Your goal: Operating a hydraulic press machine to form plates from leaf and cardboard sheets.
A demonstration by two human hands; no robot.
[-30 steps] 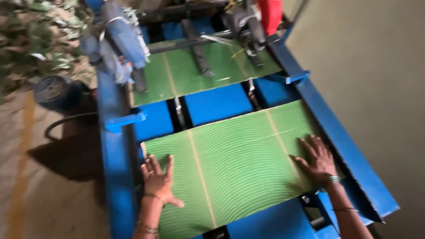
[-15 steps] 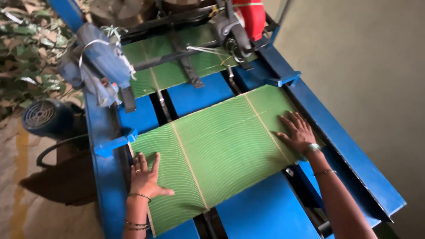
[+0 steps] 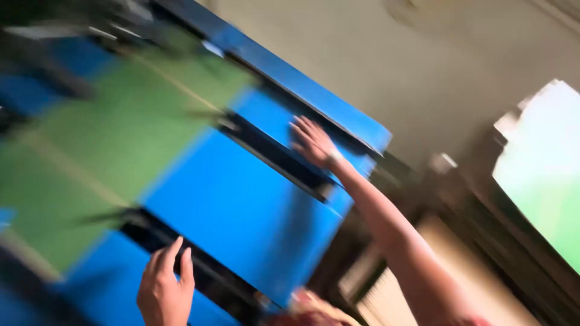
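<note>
The view is heavily blurred by motion. My left hand [image 3: 164, 290] hovers with fingers loosely apart over the near edge of the blue machine table [image 3: 241, 211], holding nothing. My right hand [image 3: 314, 143] is stretched out with fingers spread, resting on or just above the table's blue right part near its rail [image 3: 290, 72]. It holds nothing. The green ribbed sheet [image 3: 103, 139] lies on the table to the left, apart from both hands.
Dark slots [image 3: 272, 157] run across the blue table. A grey floor [image 3: 435, 66] lies past the rail. At the right stands a bright pale green stack [image 3: 544, 169] on dark wooden pieces. Something pink [image 3: 308, 305] shows at the bottom edge.
The camera has swung sharply to the right. Both hands have come off the green sheet, which now lies further along the table to the left.
</note>
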